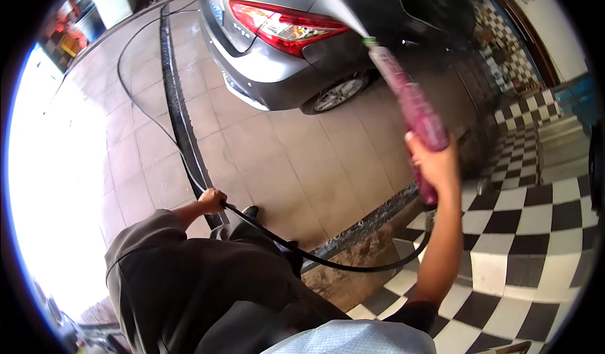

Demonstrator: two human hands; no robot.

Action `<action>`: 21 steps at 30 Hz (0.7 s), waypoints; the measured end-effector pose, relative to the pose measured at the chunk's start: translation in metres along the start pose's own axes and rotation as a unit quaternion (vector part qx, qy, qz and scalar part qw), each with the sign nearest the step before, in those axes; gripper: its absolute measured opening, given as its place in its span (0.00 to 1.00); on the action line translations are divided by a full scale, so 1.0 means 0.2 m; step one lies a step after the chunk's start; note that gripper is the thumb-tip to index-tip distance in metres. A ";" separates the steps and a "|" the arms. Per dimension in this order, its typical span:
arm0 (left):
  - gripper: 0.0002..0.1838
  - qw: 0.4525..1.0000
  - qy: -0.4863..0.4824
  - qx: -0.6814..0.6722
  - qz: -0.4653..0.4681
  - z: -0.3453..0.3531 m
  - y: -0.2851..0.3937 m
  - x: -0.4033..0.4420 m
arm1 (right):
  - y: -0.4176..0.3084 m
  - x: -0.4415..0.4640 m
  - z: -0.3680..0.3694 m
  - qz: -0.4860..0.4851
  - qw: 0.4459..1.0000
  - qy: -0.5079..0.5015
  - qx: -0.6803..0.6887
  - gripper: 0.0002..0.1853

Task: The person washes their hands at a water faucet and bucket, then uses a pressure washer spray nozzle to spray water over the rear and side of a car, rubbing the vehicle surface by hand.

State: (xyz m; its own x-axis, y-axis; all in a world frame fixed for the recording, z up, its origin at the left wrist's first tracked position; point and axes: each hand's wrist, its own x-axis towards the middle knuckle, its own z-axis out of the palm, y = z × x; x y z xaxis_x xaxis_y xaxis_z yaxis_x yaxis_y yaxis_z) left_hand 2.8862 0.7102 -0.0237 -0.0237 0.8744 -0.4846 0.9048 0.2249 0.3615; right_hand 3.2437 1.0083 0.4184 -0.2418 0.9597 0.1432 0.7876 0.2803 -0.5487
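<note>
My right hand is wrapped round the grip of a dark pink spray gun, which points up and left toward the grey car. A white jet of spray leaves its tip and crosses in front of the car's side, above the red tail light. My left hand is closed round a black hose. From there the hose curves under my body's front to the gun's lower end, and its other part runs away over the floor to the back left.
A dark drain channel crosses the tiled floor. Black-and-white checkered steps rise at the right, near a stone edge. A white box and other items stand at the back left. Bright light washes out the left side.
</note>
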 end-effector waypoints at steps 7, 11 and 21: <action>0.22 0.989 -0.107 -0.076 0.067 -0.13 1.60 -0.04 | 0.39 0.56 -0.74 -0.004 0.999 0.032 0.004 0.14; 0.18 0.930 0.012 -0.179 0.322 -0.43 2.32 -0.07 | 0.44 0.61 -1.19 -0.066 0.992 0.072 -0.075 0.14; 0.13 0.925 0.066 -0.204 0.315 -0.47 2.43 0.10 | 0.27 0.46 -1.03 -0.270 0.949 -0.131 -0.096 0.21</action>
State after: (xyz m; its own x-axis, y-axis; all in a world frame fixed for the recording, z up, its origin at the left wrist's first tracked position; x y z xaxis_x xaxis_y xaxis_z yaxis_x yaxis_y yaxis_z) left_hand 3.2846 0.8777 0.2174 0.3769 0.9261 0.0160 0.5228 -0.2270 0.8217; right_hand 3.3805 1.1165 0.5718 -0.7522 0.6444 0.1377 0.5916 0.7524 -0.2897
